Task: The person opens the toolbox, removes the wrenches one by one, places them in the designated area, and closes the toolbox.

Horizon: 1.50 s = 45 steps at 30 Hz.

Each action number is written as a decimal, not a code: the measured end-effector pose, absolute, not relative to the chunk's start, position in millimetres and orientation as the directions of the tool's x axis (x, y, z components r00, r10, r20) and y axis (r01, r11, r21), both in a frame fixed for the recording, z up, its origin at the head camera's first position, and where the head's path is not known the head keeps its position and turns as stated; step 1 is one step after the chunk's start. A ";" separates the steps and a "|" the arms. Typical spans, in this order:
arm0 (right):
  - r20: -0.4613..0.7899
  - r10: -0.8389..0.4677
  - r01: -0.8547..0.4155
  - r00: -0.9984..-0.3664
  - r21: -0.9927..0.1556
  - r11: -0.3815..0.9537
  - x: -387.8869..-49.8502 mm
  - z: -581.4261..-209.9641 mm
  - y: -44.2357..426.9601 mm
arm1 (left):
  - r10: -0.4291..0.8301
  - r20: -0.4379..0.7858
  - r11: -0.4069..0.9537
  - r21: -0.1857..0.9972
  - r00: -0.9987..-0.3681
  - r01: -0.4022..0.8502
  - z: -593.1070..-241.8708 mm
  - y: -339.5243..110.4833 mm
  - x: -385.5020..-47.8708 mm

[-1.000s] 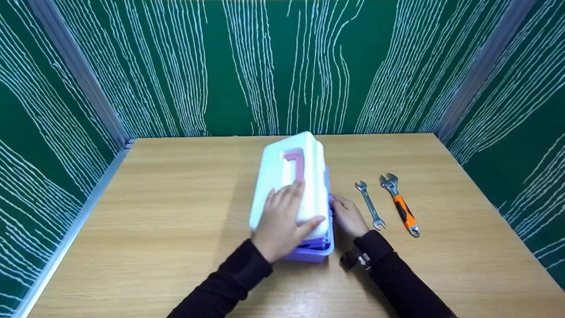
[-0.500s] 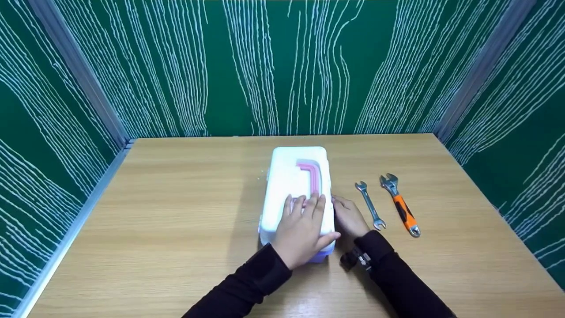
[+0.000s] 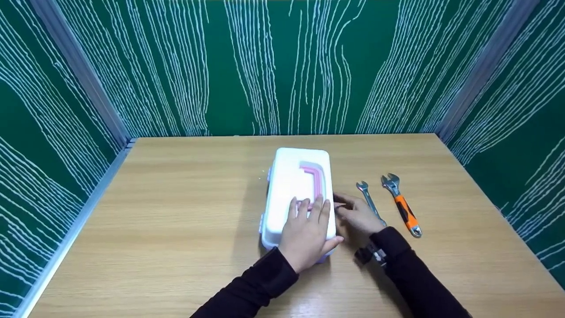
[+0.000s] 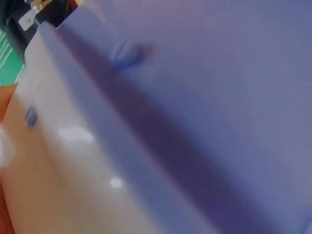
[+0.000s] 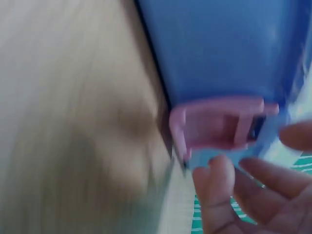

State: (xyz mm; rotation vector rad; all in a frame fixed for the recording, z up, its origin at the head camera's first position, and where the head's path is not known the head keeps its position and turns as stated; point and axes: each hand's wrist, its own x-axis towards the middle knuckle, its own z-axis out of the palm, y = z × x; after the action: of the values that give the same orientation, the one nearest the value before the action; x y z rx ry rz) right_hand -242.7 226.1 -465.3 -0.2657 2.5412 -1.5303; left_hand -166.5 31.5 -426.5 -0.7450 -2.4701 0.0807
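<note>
A toolbox with a white lid (image 3: 293,176), a pink handle (image 3: 317,181) and a purple-blue body (image 5: 224,48) stands lengthwise on the table, its lid down. My left hand (image 3: 305,236) rests on the lid's near half with straight fingers, the fingertips by the handle. Beside the box's right side is my right hand (image 3: 357,214), fingers slightly bent. In the right wrist view, a pink latch (image 5: 209,124) on the box wall sits close to these fingers (image 5: 217,183), with nothing held between them. The left wrist view shows the lid's edge over the body wall (image 4: 234,97).
To the right lie a double open-ended wrench (image 3: 370,198), partly behind the right hand, and an adjustable wrench (image 3: 402,205) with an orange and black handle. The wooden table (image 3: 176,198) is bounded by green walls with white lines (image 3: 282,66).
The lid, raised and tilted a second ago, has come down onto the body under my left hand. My right hand has shifted slightly right, its fingers lifting off the box side.
</note>
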 end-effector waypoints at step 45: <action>0.174 -0.196 -0.227 -0.965 -0.927 0.298 -243.4 -450.6 250.6 | 0.489 0.520 0.868 -0.213 -0.701 0.448 -429.5 33.9 -166.2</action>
State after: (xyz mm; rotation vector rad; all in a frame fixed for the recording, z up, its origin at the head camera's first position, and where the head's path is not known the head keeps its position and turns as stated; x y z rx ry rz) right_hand -243.4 250.6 -450.6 -0.4163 2.5521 -1.8313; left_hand -166.2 33.9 -429.5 -0.6771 -2.4559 0.0940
